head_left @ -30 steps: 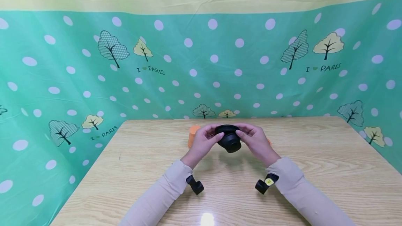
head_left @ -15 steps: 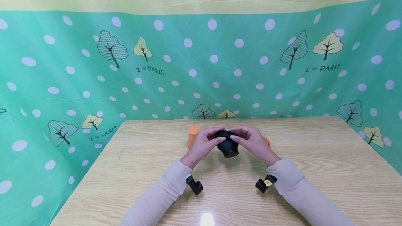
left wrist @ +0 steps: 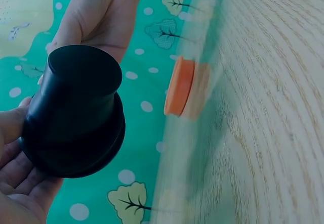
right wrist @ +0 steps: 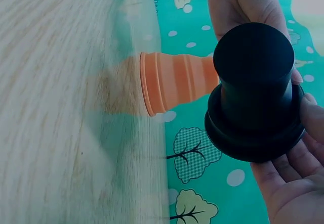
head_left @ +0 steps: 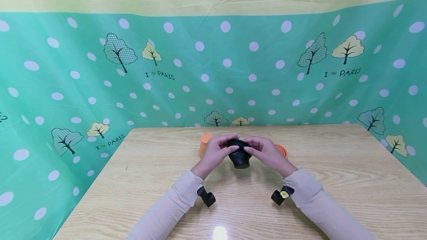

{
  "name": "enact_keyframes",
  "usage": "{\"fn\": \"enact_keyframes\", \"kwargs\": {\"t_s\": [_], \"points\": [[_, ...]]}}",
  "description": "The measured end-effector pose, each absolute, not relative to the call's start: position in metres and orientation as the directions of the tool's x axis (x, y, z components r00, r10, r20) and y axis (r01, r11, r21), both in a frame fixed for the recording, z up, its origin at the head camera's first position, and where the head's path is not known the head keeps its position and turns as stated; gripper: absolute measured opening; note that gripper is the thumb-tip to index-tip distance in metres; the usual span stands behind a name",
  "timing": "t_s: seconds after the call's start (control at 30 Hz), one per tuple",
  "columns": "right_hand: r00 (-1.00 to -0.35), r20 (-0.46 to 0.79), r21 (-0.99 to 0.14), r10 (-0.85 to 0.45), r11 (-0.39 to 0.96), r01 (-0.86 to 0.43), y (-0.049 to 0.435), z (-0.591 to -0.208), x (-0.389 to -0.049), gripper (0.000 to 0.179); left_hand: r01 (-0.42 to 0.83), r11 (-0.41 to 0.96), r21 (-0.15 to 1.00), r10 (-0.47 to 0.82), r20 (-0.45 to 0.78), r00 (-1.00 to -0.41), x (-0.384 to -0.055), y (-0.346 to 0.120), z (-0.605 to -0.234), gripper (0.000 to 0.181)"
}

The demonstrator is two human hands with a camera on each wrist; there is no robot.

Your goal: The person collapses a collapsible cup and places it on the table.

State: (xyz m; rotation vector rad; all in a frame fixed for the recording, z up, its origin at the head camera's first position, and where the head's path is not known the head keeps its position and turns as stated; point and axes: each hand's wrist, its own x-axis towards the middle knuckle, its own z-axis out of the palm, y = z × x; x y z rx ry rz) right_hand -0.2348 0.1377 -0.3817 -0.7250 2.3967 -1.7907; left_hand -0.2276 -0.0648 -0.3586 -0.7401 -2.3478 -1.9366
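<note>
Between both hands, above the table, is a black collapsible cup (head_left: 241, 159), its narrow base tilted down toward me. My left hand (head_left: 216, 154) pinches its wide rim from the left, thumb in front and fingers behind. From the right, my right hand (head_left: 268, 155) pinches the same rim in a like way. In the left wrist view the black cup (left wrist: 76, 102) shows a smooth stepped body and a flat round base. The right wrist view shows the cup's base (right wrist: 255, 52) with a thick ring lower down near the fingers. The cup's inside is hidden.
Behind my left hand an orange stepped cup (head_left: 205, 143) stands upside down on the wooden table (head_left: 160, 173). A flat orange collapsed cup (head_left: 282, 150) lies behind my right hand, partly covered. A green dotted cloth (head_left: 186, 66) hangs behind the table.
The black cup has tipped so its base points lower and more of its tapered body shows. Both hands have shifted slightly, and more of the flat orange cup is visible.
</note>
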Motion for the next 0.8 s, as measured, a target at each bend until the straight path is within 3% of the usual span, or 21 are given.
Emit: {"fn": "enact_keyframes", "kwargs": {"t_s": [0.23, 0.53, 0.8], "points": [[-0.885, 0.273, -0.917, -0.378, 0.177, -0.358, 0.14, -0.382, -0.236, 0.03, 0.354, 0.071, 0.932, 0.378, 0.303, -0.875, -0.231, -0.068, -0.359, 0.037], [-0.893, 0.319, -0.94, -0.319, 0.016, -0.342, 0.144, -0.381, -0.236, 0.031, 0.278, 0.007, 0.96, 0.404, 0.252, -0.879, -0.245, -0.07, -0.376, 0.041], [-0.888, 0.345, -0.934, -0.302, -0.02, -0.356, 0.143, -0.379, -0.234, 0.03, 0.331, -0.013, 0.944, 0.359, 0.313, -0.879, -0.242, -0.07, -0.375, 0.035]]}}
